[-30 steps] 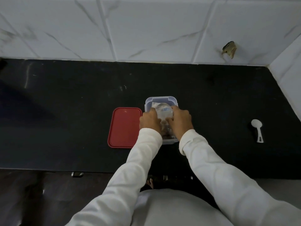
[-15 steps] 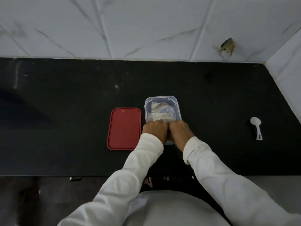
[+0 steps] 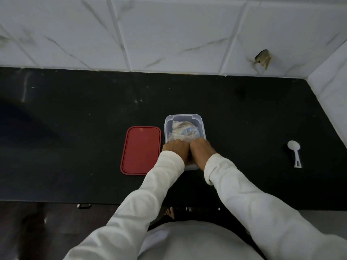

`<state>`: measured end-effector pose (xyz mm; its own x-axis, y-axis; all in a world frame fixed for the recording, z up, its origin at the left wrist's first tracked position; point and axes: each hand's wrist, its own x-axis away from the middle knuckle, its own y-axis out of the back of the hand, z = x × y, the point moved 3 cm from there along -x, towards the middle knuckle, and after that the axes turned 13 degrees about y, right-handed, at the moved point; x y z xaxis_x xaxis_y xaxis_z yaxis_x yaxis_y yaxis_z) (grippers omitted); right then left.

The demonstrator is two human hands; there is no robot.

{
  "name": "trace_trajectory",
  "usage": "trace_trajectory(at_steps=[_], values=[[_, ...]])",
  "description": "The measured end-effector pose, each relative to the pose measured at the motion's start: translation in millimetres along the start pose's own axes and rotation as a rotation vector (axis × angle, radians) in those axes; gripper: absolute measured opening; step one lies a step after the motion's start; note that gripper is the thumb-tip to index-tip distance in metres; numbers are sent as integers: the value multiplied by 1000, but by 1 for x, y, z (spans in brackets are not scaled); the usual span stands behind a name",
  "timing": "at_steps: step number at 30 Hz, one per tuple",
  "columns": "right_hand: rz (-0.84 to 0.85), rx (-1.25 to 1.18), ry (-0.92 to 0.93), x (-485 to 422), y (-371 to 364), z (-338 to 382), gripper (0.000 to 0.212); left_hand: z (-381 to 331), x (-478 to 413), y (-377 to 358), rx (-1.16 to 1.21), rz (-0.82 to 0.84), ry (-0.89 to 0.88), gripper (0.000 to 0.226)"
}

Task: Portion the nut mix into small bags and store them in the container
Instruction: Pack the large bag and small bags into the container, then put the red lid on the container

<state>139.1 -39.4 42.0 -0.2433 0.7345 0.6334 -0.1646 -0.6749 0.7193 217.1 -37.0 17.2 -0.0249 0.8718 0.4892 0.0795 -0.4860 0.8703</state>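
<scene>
Two hands, the left hand (image 3: 175, 150) and right hand (image 3: 202, 149), dip hidden fingers into the container (image 3: 185, 116) on the tabletop (image 3: 75, 119), grip impossible to tell, where the small bags (image 3: 183, 131) look light, soft and slippery, best pinched gently at the top edge.

The container (image 3: 185, 116) is clear plastic, the lid (image 3: 140, 150) matt red plastic, the spoon (image 3: 293, 146) white plastic.
</scene>
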Motion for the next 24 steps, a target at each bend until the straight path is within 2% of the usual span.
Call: trace_trajectory(at_steps=[2, 4, 5, 8, 11, 14, 19, 22, 24], values=[[62, -59, -44, -1, 5, 0, 35, 2, 6, 1, 57, -60, -24, 28], [69, -50, -29, 9, 1, -2, 36, 6, 16, 3, 144, -198, -68, 26], [-35, -15, 31, 14, -1, -3, 31, 10, 21, 5, 230, -306, -103, 25], [-586, 32, 384, 37, -3, 10, 23, 35, 34, 7, 564, -647, -196, 29], [-797, -179, 584, 44, -3, 36, 24, 74, 39, 9, 748, -790, -84, 29], [-729, -215, 595, 35, -16, 67, 35, 113, 38, 4, 811, -829, 98, 31], [-385, -264, 544, 0, -59, 98, 48, 161, 16, -36, 779, -491, 455, 37], [-248, -307, 479, -21, -76, 105, 41, 172, 14, -46, 852, -382, 556, 37], [-220, -265, 452, -31, -83, 107, 35, 175, 13, -50, 896, -322, 606, 37]])
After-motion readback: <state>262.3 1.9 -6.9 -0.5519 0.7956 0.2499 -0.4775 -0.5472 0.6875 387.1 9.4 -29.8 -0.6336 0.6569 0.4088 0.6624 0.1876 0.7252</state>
